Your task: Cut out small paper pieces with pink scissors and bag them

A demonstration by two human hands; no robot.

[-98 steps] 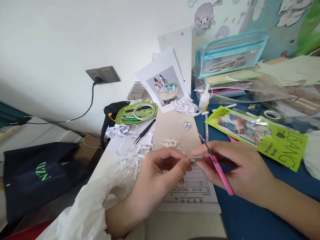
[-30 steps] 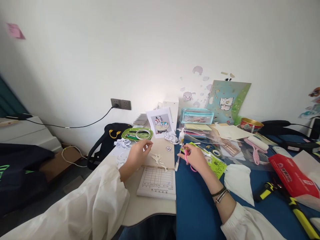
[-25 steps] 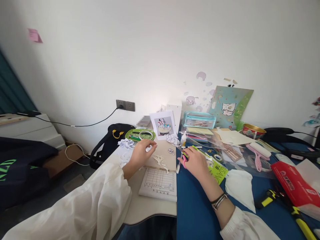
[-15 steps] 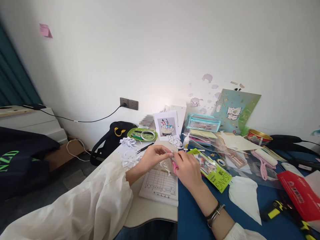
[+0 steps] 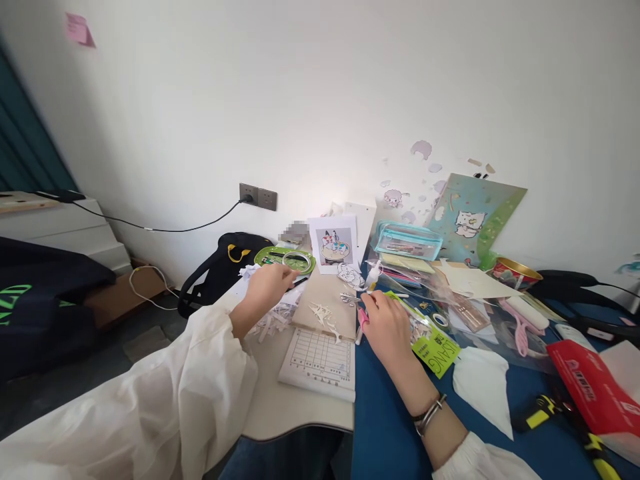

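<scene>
My right hand (image 5: 387, 327) is closed on a pair of scissors with pink handles (image 5: 363, 320), their blades pointing left over a cardboard sheet (image 5: 313, 293). Over the heap of white paper scraps (image 5: 274, 321), my left hand (image 5: 270, 290) has its fingertips pinched together. What they hold, if anything, is hidden. Black tweezers (image 5: 301, 282) lie right by those fingertips, partly covered. Small cut paper strips (image 5: 324, 317) rest on the cardboard, and a cut-out line drawing (image 5: 351, 275) lies at its far end. A printed form pad (image 5: 320, 360) is nearest me.
Behind the scraps stands a green tray (image 5: 260, 256) with a white ring of tape. A printed cat picture (image 5: 334, 245) leans upright at the back. On the right are a glue bottle (image 5: 373, 275), a green package (image 5: 437, 353), a pencil case (image 5: 407, 241) and a red packet (image 5: 585, 387).
My left hand has parted from the right and moved left, over the scraps by the tweezers. My right hand, still on the scissors, has shifted slightly right, uncovering the cardboard and strips.
</scene>
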